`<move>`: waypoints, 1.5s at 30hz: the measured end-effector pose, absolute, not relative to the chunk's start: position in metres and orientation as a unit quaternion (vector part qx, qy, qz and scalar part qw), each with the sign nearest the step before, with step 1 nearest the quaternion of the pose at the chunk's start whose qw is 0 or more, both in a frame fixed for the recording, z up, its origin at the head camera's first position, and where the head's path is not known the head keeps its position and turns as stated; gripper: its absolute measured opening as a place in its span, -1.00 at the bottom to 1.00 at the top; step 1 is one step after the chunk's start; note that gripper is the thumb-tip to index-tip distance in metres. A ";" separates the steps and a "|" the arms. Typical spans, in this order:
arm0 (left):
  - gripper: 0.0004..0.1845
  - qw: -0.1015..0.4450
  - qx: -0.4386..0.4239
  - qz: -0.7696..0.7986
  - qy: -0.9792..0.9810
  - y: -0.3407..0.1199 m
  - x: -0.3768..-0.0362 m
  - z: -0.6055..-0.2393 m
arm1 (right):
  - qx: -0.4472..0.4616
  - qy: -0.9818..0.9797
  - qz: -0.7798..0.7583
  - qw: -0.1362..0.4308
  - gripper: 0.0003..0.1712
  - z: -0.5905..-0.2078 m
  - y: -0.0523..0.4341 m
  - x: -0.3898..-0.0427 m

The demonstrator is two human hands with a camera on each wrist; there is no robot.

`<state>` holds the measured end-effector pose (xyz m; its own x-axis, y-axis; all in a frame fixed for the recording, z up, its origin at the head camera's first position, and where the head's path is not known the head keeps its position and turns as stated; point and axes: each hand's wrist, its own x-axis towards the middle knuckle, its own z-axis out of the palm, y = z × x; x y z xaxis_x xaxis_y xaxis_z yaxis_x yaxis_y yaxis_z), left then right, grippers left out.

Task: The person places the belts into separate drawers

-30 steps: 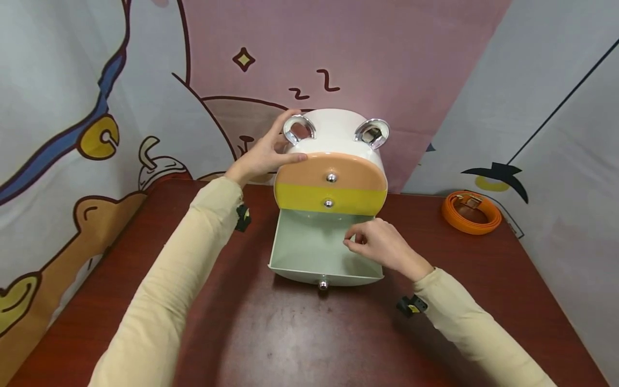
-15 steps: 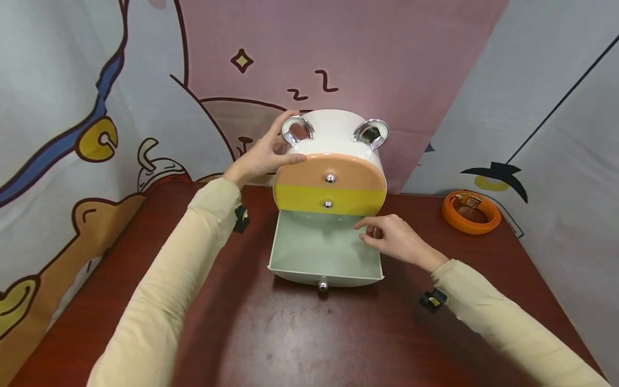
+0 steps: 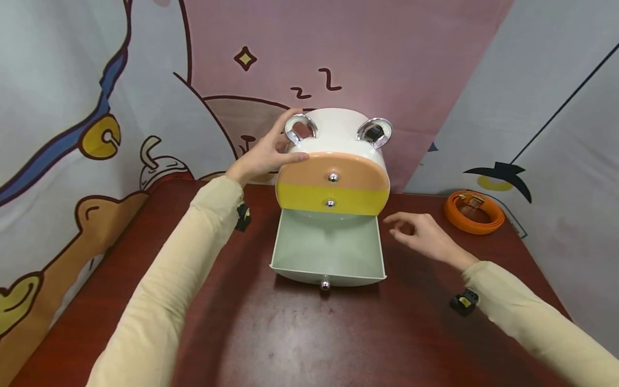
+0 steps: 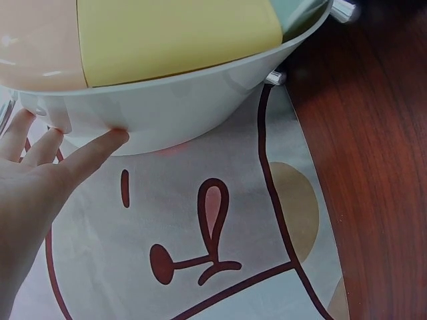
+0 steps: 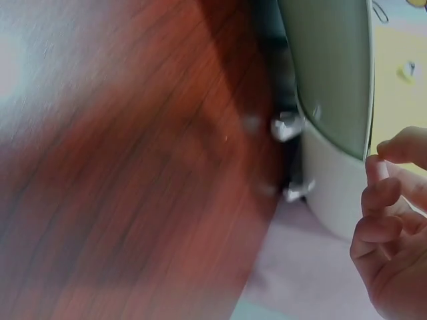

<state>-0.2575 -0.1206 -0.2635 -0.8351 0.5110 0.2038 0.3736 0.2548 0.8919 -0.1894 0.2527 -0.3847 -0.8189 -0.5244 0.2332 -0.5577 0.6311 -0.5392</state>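
Red-brown table [image 3: 309, 333], drawer box [image 3: 333, 134] with bottom drawer [image 3: 326, 250] pulled out, left hand [image 3: 263, 156] flat against its side, fingers straight, right hand [image 3: 425, 236] hovering beside drawer, fingers loosely curled, holding nothing, orange belt [image 3: 474, 212] far right.

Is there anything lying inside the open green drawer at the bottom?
No, in the head view the pulled-out green drawer shows only its bare pale floor, and the right hand hovers beside it, holding nothing.
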 end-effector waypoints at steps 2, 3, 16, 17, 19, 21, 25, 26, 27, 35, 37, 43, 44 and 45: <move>-0.06 0.062 0.283 0.544 0.787 -0.121 -0.258 -0.263 | 0.288 -0.907 0.304 0.037 -0.72 -0.385 0.260 -0.191; -0.05 0.062 0.285 0.546 0.786 -0.121 -0.258 -0.263 | 0.284 -0.909 0.302 0.041 -0.72 -0.385 0.263 -0.192; -0.02 0.054 0.302 0.537 0.786 -0.120 -0.259 -0.267 | 0.218 -0.930 0.294 0.037 -0.76 -0.393 0.304 -0.200; -0.01 0.053 0.304 0.538 0.784 -0.120 -0.259 -0.268 | 0.214 -0.931 0.292 0.041 -0.77 -0.394 0.308 -0.201; -0.01 0.052 0.305 0.537 0.785 -0.120 -0.259 -0.269 | 0.205 -0.935 0.286 0.049 -0.78 -0.396 0.315 -0.204; -0.01 0.051 0.304 0.533 0.788 -0.119 -0.259 -0.269 | 0.192 -0.938 0.281 0.056 -0.79 -0.397 0.321 -0.206; -0.01 0.049 0.304 0.528 0.791 -0.119 -0.258 -0.268 | 0.161 -0.943 0.283 0.061 -0.78 -0.399 0.335 -0.209; -0.01 0.049 0.304 0.528 0.792 -0.119 -0.258 -0.268 | 0.154 -0.945 0.283 0.061 -0.77 -0.399 0.338 -0.210; -0.01 0.049 0.304 0.528 0.791 -0.119 -0.258 -0.268 | 0.148 -0.946 0.283 0.062 -0.76 -0.400 0.342 -0.211; -0.02 0.052 0.303 0.532 0.789 -0.118 -0.257 -0.267 | 0.097 -0.954 0.276 0.067 -0.66 -0.406 0.365 -0.215; -0.03 0.053 0.302 0.533 0.788 -0.118 -0.256 -0.266 | 0.086 -0.956 0.271 0.077 -0.65 -0.407 0.369 -0.216; -0.02 0.053 0.299 0.528 0.793 -0.119 -0.255 -0.265 | 0.045 -0.957 0.265 0.110 -0.65 -0.412 0.381 -0.221; -0.02 0.052 0.298 0.526 0.795 -0.119 -0.255 -0.265 | 0.035 -0.956 0.268 0.114 -0.65 -0.413 0.383 -0.221; -0.01 0.052 0.297 0.524 0.797 -0.119 -0.255 -0.265 | 0.024 -0.955 0.272 0.118 -0.64 -0.414 0.384 -0.221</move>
<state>-0.2552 -0.1186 -0.2645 -0.8183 0.5278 0.2275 0.4184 0.2756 0.8654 -0.2211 0.3844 -0.4138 -0.9711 0.0172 0.2379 -0.1107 0.8510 -0.5134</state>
